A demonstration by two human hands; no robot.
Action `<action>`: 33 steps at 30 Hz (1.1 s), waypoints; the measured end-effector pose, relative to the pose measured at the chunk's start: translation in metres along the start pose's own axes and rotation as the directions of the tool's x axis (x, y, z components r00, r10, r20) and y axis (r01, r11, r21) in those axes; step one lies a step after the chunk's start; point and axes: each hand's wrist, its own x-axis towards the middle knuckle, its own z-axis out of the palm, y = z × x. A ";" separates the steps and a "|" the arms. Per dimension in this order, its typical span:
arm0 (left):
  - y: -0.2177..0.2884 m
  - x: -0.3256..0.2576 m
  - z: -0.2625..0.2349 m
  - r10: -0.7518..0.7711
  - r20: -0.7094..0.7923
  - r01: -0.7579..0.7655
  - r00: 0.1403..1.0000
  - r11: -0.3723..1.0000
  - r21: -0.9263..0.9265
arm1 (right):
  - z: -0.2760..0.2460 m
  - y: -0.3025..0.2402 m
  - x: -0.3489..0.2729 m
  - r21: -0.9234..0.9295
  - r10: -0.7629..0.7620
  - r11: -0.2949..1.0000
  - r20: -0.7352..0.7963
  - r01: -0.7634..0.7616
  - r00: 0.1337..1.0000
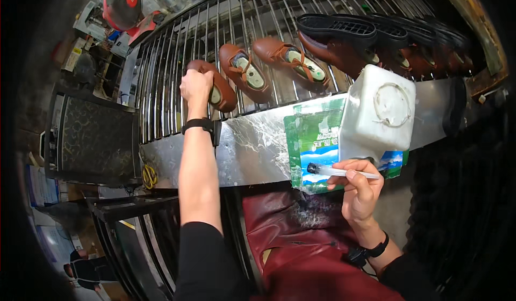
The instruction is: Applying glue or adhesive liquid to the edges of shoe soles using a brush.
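Note:
My left hand (pixel 196 87) is closed on a brown leather shoe (pixel 222 93) at the near left of a rack of metal bars. In my right hand (pixel 361 190) is a small brush (pixel 325 170) with a clear handle and dark bristles, its tip pointing left. Just beyond that hand stands a white plastic container (pixel 371 112), partly covering a green and blue plastic bag (pixel 296 139). Two more brown lace-up shoes, one in the middle (pixel 250 72) and one further right (pixel 293 61), rest on the bars with their openings upward.
Several shoes with black soles (pixel 344 27) lie sole-up at the right of the rack (pixel 204 18). A smeared metal ledge (pixel 250 150) runs along its near edge. A red and black fan (pixel 123 5) stands far left. Another person (pixel 88 268) shows at the lower left.

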 end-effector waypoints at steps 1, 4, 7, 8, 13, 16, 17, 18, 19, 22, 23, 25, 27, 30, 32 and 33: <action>-0.002 -0.003 0.003 -0.008 0.000 0.008 1.000 1.000 0.002 | -0.002 0.001 -0.001 -0.010 0.012 1.000 -0.013 -0.012 1.000; -0.037 -0.041 -0.026 -0.001 -0.034 -0.003 0.999 0.993 -0.115 | -0.001 -0.001 -0.006 -0.006 0.028 1.000 -0.011 -0.028 1.000; -0.069 -0.179 -0.138 0.079 -0.241 -0.167 0.967 0.913 -0.371 | -0.026 0.002 0.004 -0.047 -0.006 0.999 -0.043 0.004 0.999; -0.111 -0.219 -0.190 0.039 -0.339 -0.177 0.940 0.906 -0.386 | -0.027 -0.001 -0.001 -0.059 -0.001 0.998 -0.027 0.000 1.000; -0.408 -0.459 -0.497 -0.353 -0.597 0.691 0.720 0.290 0.662 | -0.021 -0.010 -0.024 -0.023 0.103 0.995 0.087 -0.101 0.991; -0.488 -0.523 -0.537 -0.772 -0.061 0.755 0.633 0.597 0.269 | -0.026 -0.010 -0.035 0.013 0.087 0.996 0.083 -0.089 0.993; -0.511 -0.530 -0.542 -0.781 0.099 0.784 0.617 0.620 0.002 | -0.029 -0.009 -0.034 0.007 0.093 0.996 0.117 -0.094 0.989; -0.538 -0.538 -0.537 -0.689 -0.022 0.679 0.724 0.718 -0.153 | -0.032 -0.009 -0.035 0.023 0.096 0.995 0.119 -0.099 0.988; -0.521 -0.513 -0.531 -0.666 -0.025 0.658 0.745 0.741 -0.136 | -0.035 -0.009 -0.034 0.031 0.079 0.996 0.103 -0.083 0.991; -0.513 -0.469 -0.502 -0.654 -0.077 0.653 0.753 0.757 -0.040 | -0.049 -0.011 -0.030 0.023 0.023 0.999 0.115 -0.026 0.993; -0.509 -0.454 -0.489 -0.646 0.011 0.646 0.763 0.763 0.025 | -0.053 -0.015 -0.027 0.013 -0.026 1.000 0.092 0.025 0.995; -0.597 -0.481 -0.541 -0.488 0.257 0.532 0.834 0.835 -0.140 | -0.060 -0.021 -0.023 -0.039 -0.111 0.993 0.075 0.114 0.991; -0.618 -0.488 -0.508 -0.566 0.162 0.586 0.808 0.802 -0.120 | -0.076 -0.028 -0.018 -0.173 -0.276 0.943 0.069 0.284 0.959; -0.590 -0.487 -0.452 -0.568 -0.172 0.579 0.805 0.815 0.016 | -0.091 -0.027 -0.011 -0.399 -0.395 0.824 0.102 0.401 0.913; -0.520 -0.456 -0.411 -0.394 -0.458 0.505 0.797 0.850 0.147 | -0.094 -0.028 -0.001 -0.619 -0.400 0.662 0.185 0.423 0.898; -0.480 -0.440 -0.387 -0.269 -0.569 0.434 0.777 0.884 0.175 | -0.097 -0.024 0.005 -0.714 -0.464 0.464 0.308 0.524 0.830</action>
